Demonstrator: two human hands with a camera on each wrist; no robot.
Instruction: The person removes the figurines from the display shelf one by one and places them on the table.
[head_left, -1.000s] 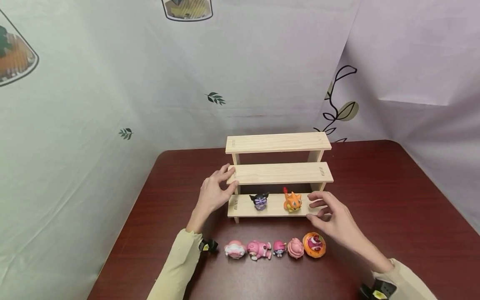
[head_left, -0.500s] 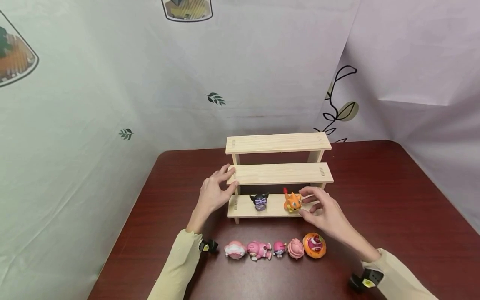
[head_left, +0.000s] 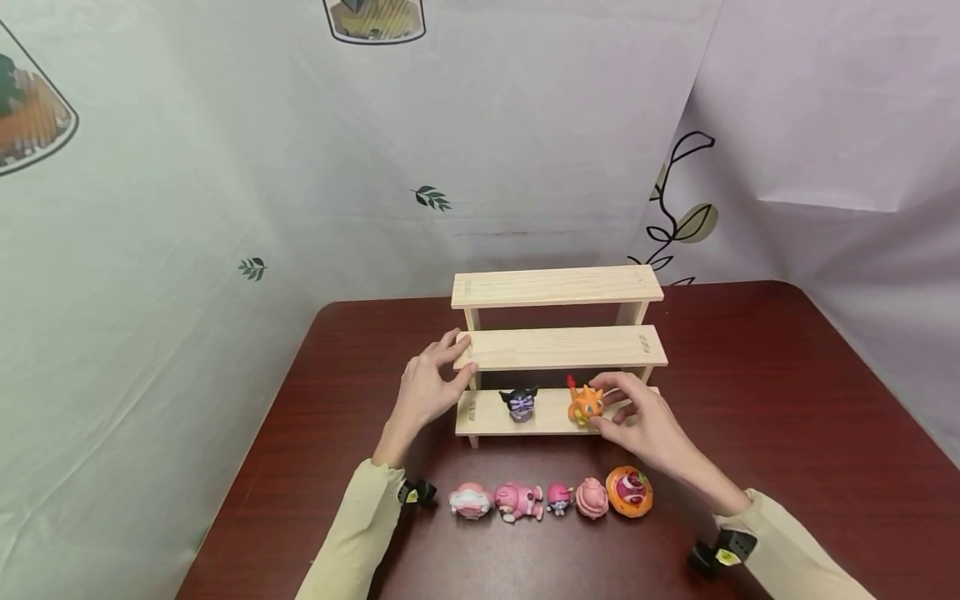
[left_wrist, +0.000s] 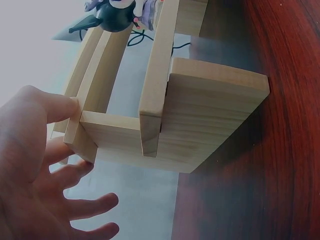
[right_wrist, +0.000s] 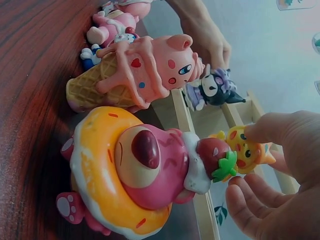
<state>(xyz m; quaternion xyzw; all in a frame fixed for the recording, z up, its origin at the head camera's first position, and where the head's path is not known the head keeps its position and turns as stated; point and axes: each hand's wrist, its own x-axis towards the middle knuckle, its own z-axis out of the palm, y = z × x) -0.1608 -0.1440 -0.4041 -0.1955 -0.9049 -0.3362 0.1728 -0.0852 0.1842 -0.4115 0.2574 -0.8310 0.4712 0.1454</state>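
A three-step wooden display shelf (head_left: 562, 348) stands on the table. My left hand (head_left: 429, 385) pinches the left end of its middle board, thumb on one face and fingertips on the other, as the left wrist view shows. On the bottom board sit a black-and-purple figurine (head_left: 520, 406) and an orange figurine (head_left: 582, 407) with a red-tipped tail. My right hand (head_left: 641, 423) holds the orange figurine between thumb and fingers from its right side. In the right wrist view a yellow face (right_wrist: 239, 145) shows on that figurine, partly behind the thumb and a strawberry-topped figure.
Before the shelf on the dark red table (head_left: 337, 350) lies a row: a pink-and-white figure (head_left: 471, 502), a pink bear (head_left: 516, 502), a small pink-hooded figure (head_left: 558, 498), a pink ice-cream-cone figure (head_left: 592, 498) and a doughnut-ring bear (head_left: 630, 490). Pale cloth (head_left: 525, 125) hangs behind.
My right hand has moved left along the bottom board and its thumb and fingers have come round the orange figurine. The left hand has stayed at the middle board.
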